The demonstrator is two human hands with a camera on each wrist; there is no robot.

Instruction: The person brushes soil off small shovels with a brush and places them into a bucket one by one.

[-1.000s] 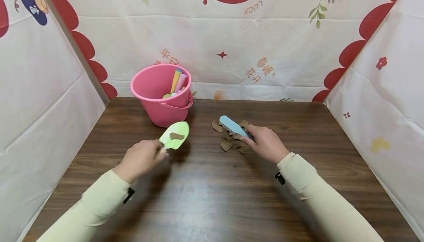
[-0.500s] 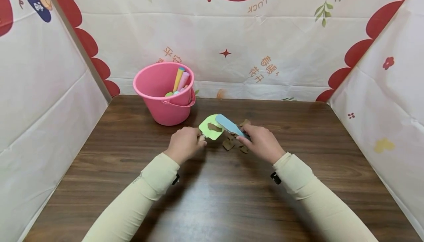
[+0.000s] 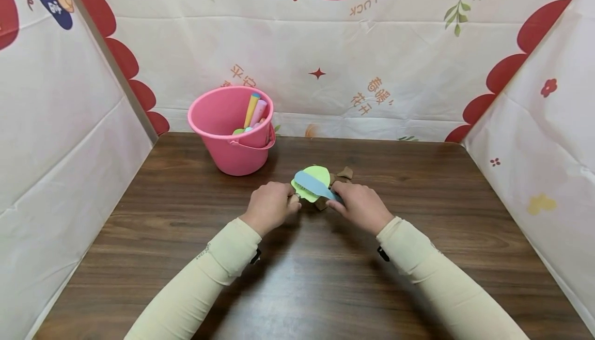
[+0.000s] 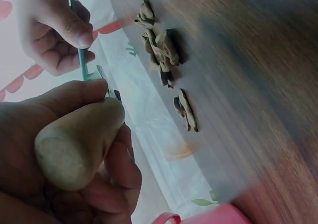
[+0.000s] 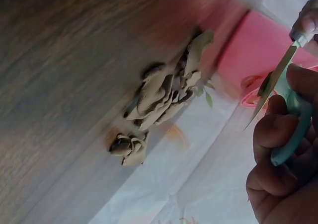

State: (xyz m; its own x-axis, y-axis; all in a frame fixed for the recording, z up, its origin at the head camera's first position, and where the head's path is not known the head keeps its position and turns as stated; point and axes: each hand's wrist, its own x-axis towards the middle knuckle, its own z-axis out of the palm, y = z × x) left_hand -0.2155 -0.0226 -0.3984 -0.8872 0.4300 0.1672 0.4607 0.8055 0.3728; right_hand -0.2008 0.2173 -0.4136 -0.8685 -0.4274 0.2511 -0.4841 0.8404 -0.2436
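My left hand (image 3: 270, 206) grips the wooden handle (image 4: 74, 147) of a small light-green shovel (image 3: 322, 173). The shovel's blade is held above the table, over part of a pile of brown, leaf-like flat pieces (image 4: 161, 52). With my right hand (image 3: 363, 205) I hold a light-blue brush (image 3: 310, 183) by its handle, fingers curled round it. Its bristle side faces down over the green blade, and its head hides most of the blade's middle. Whether a brown piece lies under the brush cannot be seen. In the right wrist view the brown pieces (image 5: 159, 95) lie on the table below both tools.
Behind and left of the hands stands a pink bucket (image 3: 234, 156) with its handle hanging down. Several colourful handles (image 3: 251, 110) stick up inside it. The dark wooden table (image 3: 297, 278) is bordered by printed white cloth (image 3: 297, 45) at the back and sides.
My left hand has carried the shovel right, from in front of the bucket to the brown pieces. The brush has shifted slightly left over the blade, covering where a brown piece lay.
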